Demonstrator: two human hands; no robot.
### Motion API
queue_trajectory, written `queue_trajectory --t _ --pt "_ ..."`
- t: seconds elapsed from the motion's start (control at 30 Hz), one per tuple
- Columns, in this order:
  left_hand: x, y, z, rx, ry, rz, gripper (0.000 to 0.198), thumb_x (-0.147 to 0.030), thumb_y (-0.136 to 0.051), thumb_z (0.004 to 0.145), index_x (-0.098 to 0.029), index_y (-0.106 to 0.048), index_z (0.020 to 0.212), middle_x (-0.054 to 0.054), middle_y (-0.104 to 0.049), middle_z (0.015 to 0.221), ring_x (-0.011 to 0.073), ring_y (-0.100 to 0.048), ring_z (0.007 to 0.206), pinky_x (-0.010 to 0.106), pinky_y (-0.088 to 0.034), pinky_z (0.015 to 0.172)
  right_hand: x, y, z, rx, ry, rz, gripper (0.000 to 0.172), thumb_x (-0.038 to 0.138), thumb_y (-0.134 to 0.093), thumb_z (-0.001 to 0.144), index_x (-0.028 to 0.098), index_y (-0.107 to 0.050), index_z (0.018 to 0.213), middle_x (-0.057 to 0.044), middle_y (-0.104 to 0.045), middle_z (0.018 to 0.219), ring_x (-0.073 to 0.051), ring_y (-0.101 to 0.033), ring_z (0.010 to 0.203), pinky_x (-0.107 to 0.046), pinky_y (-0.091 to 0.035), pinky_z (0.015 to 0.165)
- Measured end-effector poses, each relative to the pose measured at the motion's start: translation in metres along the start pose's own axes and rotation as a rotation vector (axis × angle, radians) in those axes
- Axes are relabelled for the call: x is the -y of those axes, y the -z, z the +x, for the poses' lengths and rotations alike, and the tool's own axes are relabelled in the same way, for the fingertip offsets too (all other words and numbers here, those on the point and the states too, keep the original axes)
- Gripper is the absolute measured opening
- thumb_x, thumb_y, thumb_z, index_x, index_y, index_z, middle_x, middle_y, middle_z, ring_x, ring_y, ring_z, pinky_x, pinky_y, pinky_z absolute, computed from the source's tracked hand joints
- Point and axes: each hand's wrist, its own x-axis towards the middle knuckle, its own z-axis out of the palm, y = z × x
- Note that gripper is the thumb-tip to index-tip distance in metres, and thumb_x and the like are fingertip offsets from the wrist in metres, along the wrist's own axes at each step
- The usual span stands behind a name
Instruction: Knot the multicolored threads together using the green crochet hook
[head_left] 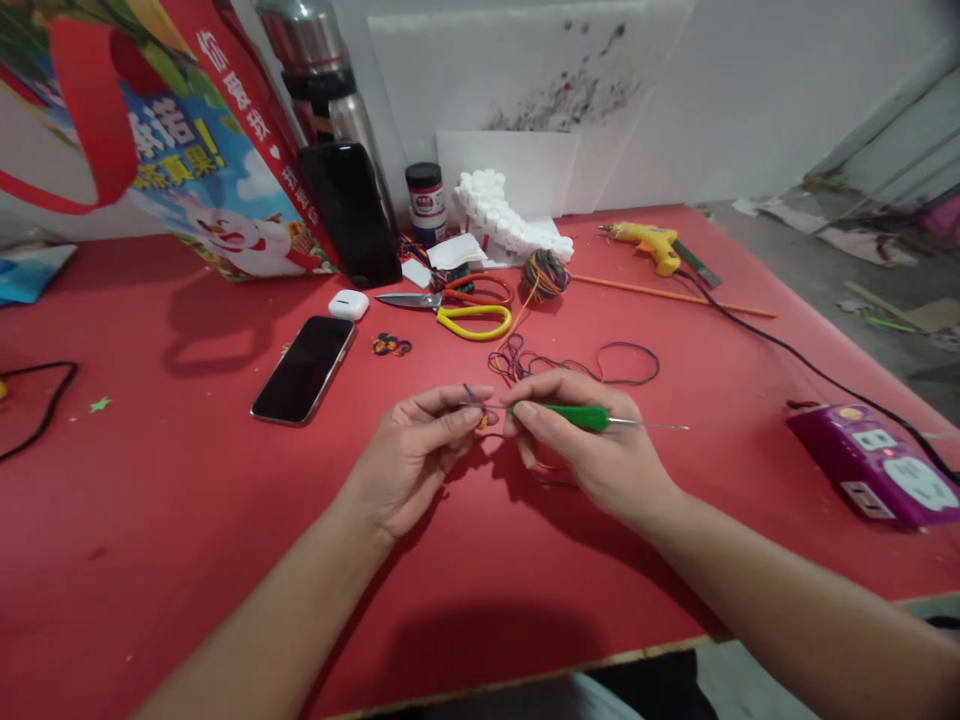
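My right hand (581,435) is closed around a crochet hook with a green handle (574,415); a thin metal shaft sticks out at each end. Between thumb and forefinger of my left hand (420,440) is a small piece of multicolored crochet (484,420), mostly covered by the fingers. The hook's left tip meets this piece, with dark yarn over it. Loose multicolored yarn (559,365) trails on the table behind my hands, leading to a yarn ball (545,275). A small finished-looking knot of crochet (391,345) lies to the left.
Scissors with red and yellow handles (472,318) lie beyond my hands, near a phone (306,370) and a white earbud case (349,304). At right are a yellow glue gun (649,243) and a purple power strip (874,465). A gift bag (217,190) stands at back left.
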Motion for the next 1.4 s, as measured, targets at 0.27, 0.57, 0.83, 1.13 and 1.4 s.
queue_trajectory --t 0.27,0.57,0.83,1.13,1.4 --pt "0.003 0.001 -0.005 -0.007 -0.233 0.266 0.037 -0.016 -0.096 0.065 -0.021 -0.087 0.101 0.000 -0.076 0.077 0.0094 -0.070 0.073 0.018 -0.058 0.073 -0.001 -0.002 -0.004 0.025 0.078 -0.117 0.010 0.029 -0.073 0.095 0.019 -0.071 0.093 0.001 -0.069 0.069 -0.009 -0.057 0.049 -0.021 -0.047 0.044" --pt "0.002 -0.001 -0.011 0.062 -0.264 0.397 0.053 -0.010 -0.089 0.070 -0.018 -0.081 0.122 -0.001 -0.077 0.080 0.0105 -0.070 0.076 0.022 -0.058 0.076 -0.007 0.006 0.003 0.089 0.394 -0.428 0.010 0.021 -0.073 0.096 0.020 -0.080 0.103 -0.004 -0.076 0.088 -0.016 -0.070 0.077 -0.030 -0.059 0.071" --pt "0.005 0.000 -0.006 0.104 -0.191 0.240 0.050 -0.012 -0.096 0.066 -0.024 -0.085 0.113 0.002 -0.081 0.094 0.0114 -0.073 0.087 0.021 -0.060 0.083 -0.007 0.008 0.008 0.021 0.376 -0.369 0.013 0.017 -0.072 0.094 0.022 -0.084 0.094 -0.003 -0.077 0.083 -0.016 -0.069 0.079 -0.030 -0.056 0.074" --pt "0.005 0.002 -0.006 0.073 -0.178 0.129 0.036 -0.024 -0.098 0.069 -0.023 -0.088 0.103 0.003 -0.081 0.091 0.0106 -0.073 0.083 0.017 -0.060 0.079 -0.010 -0.001 0.004 -0.055 0.071 -0.134 0.016 0.030 -0.072 0.094 0.019 -0.082 0.091 0.003 -0.062 0.060 -0.009 -0.050 0.051 -0.024 -0.039 0.048" --pt "0.009 -0.002 -0.004 0.021 -0.188 0.128 0.043 -0.017 -0.101 0.060 -0.022 -0.087 0.101 0.002 -0.080 0.087 0.0095 -0.072 0.081 0.017 -0.060 0.078 -0.007 -0.007 0.002 -0.047 0.079 -0.133 0.013 0.027 -0.071 0.093 0.018 -0.081 0.094 0.001 -0.067 0.066 -0.009 -0.054 0.051 -0.023 -0.043 0.047"
